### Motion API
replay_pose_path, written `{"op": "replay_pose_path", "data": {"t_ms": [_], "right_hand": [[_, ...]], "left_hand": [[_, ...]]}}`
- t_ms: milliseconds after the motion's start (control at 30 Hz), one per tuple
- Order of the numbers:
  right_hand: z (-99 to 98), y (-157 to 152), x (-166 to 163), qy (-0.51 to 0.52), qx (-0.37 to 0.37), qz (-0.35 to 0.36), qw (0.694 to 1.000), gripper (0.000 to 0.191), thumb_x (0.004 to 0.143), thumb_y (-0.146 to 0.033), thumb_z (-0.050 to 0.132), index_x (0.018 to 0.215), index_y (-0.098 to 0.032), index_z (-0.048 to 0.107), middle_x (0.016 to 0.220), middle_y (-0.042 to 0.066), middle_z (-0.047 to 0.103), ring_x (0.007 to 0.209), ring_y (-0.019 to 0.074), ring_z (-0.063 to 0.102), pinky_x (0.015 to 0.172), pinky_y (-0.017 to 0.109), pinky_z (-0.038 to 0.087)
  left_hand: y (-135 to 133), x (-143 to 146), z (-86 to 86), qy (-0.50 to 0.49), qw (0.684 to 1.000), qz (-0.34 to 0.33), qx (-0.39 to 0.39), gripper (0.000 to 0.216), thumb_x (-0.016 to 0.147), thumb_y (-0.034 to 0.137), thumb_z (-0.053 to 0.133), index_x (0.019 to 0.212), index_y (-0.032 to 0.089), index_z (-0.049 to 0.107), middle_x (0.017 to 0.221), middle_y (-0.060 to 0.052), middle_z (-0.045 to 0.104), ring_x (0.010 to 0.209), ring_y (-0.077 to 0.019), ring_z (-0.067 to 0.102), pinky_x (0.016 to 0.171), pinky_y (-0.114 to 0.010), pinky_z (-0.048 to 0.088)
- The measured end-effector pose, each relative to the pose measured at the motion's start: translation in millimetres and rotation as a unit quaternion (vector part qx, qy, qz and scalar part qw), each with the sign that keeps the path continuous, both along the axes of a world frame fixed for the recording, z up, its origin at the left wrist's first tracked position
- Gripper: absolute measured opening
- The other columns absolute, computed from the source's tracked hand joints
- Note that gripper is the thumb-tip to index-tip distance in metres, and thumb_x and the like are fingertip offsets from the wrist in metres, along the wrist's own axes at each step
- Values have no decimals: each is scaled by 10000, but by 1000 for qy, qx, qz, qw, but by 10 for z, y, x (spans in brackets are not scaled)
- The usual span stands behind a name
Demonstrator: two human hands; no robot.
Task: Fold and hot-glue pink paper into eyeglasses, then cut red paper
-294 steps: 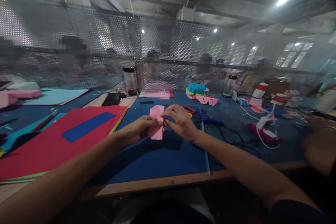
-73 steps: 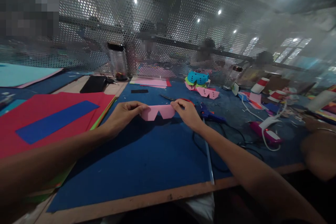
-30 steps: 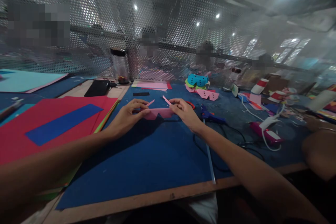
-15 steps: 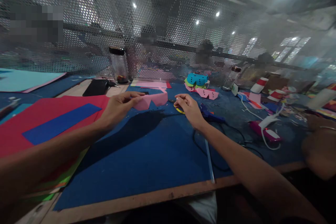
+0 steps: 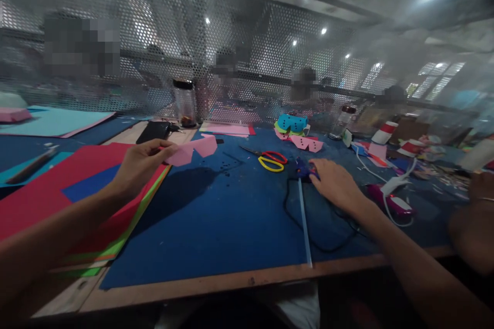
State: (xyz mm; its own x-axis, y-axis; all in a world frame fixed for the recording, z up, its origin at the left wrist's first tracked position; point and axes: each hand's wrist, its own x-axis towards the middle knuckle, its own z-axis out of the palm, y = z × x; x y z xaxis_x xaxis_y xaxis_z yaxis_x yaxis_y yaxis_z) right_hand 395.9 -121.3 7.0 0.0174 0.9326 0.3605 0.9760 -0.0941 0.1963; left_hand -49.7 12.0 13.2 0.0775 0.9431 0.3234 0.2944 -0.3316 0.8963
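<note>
My left hand (image 5: 148, 159) pinches one end of a pink paper strip (image 5: 200, 150) with a zigzag-cut lower edge, held above the table. My right hand (image 5: 334, 180) closes over a blue glue gun (image 5: 303, 168) lying on the table, with the grip hidden under my fingers. A long pale glue stick (image 5: 304, 221) reaches from the gun toward the table's front edge. Left of the gun lie scissors (image 5: 272, 161) with red and yellow handles. Beyond them sit finished pink pieces (image 5: 307, 144) with dark dots and a blue dotted piece (image 5: 292, 122).
Red sheets (image 5: 92, 164) with a blue strip (image 5: 90, 185) lie at left, near a black phone (image 5: 154, 132). A jar (image 5: 185, 103) stands by the perforated screen. A black cable (image 5: 287, 211) loops by the gun. Another person's arm (image 5: 473, 226) is at far right.
My right hand has moved right, from beside the scissors onto the glue gun. The scissors now show fully. My left hand has drawn the pink strip to the left.
</note>
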Motion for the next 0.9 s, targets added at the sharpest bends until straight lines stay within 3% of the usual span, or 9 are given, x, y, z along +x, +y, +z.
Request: {"op": "replay_pose_path", "data": {"t_ms": [67, 167, 300, 467, 667, 800, 900], "right_hand": [[-111, -77, 72, -43, -66, -29, 996, 386, 937, -222, 566, 1310, -128, 589, 1216, 183, 682, 1109, 345, 640, 890, 441, 490], [-189, -75, 93, -47, -76, -33, 995, 400, 948, -174, 511, 1337, -114, 580, 1214, 188, 684, 1114, 352, 638, 903, 463, 474], [-146, 57, 50, -29, -76, -28, 996, 430, 922, -131, 501, 1345, -110, 572, 1219, 178, 688, 1116, 341, 646, 934, 455, 453], [-100, 119, 60, 29, -62, -44, 997, 462, 877, -138, 534, 1336, -94, 552, 1274, 181, 660, 1134, 302, 654, 923, 371, 475], [-76, 16, 219, 119, 5, -64, 991, 433, 908, -229, 520, 1331, -151, 565, 1300, 159, 647, 1154, 303, 646, 933, 384, 492], [92, 52, 151, 305, 58, -10, 951, 362, 904, -400, 599, 1198, -204, 677, 1065, 90, 738, 965, 282, 686, 836, 384, 527], [222, 168, -144, 459, 41, 78, 884, 403, 900, -516, 619, 1171, -228, 697, 1059, 58, 734, 766, 198, 649, 691, 331, 546]], "left_hand": [[-13, 4, -7, 5, 1000, -7, 7, 231, 816, 425, 758, 879, 205, 722, 769, 52, 660, 775, -155, 545, 701, -236, 416], [0, 16, -26, 20, 999, -19, 19, 234, 839, 434, 730, 877, 203, 717, 800, 51, 655, 808, -153, 558, 720, -221, 410], [58, 8, -105, 27, 999, -12, 11, 349, 804, 510, 720, 906, 176, 717, 829, 15, 664, 815, -172, 573, 734, -242, 421], [68, 25, -151, 26, 999, -19, 15, 440, 779, 553, 704, 936, 142, 706, 843, -28, 674, 799, -185, 571, 694, -256, 415], [41, 46, -124, 41, 999, -25, 15, 424, 783, 546, 707, 911, 141, 715, 807, -4, 648, 768, -165, 544, 693, -254, 379], [24, 43, -113, 33, 999, -40, 4, 385, 801, 514, 702, 914, 146, 719, 815, -5, 662, 774, -162, 563, 734, -265, 401], [-4, 58, -97, 31, 999, -36, 1, 355, 790, 510, 706, 862, 162, 715, 818, -12, 665, 793, -175, 566, 751, -274, 406]]}}
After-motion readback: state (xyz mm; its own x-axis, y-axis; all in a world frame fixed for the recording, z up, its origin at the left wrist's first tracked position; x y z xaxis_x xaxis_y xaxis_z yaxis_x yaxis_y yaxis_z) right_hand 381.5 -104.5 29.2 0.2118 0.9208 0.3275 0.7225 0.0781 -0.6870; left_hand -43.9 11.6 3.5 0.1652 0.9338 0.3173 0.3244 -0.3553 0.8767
